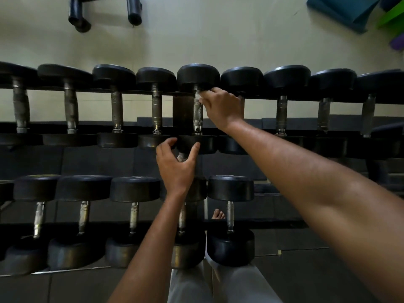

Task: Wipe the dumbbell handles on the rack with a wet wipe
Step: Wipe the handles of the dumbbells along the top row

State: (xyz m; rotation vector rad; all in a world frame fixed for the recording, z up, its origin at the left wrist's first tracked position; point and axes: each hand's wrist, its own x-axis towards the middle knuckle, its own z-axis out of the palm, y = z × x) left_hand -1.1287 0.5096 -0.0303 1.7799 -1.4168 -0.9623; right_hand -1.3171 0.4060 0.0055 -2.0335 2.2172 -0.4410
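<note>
The right hand (220,108) is reaching to the upper tier of the rack (140,91), its fingers pinching a white wet wipe (198,97) against the far end of one dumbbell handle (197,114). The left hand (176,165) is hovering half open, thumb and fingers curving toward that dumbbell's near head (196,143); whether they are touching it is hard to tell. Most of the wipe is hiding under the fingers. Dumbbells are filling both tiers, and the left forearm is covering part of one on the lower tier.

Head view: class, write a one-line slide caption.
Right hand wipes a dumbbell handle with a wet wipe; left hand steadies its end.
</note>
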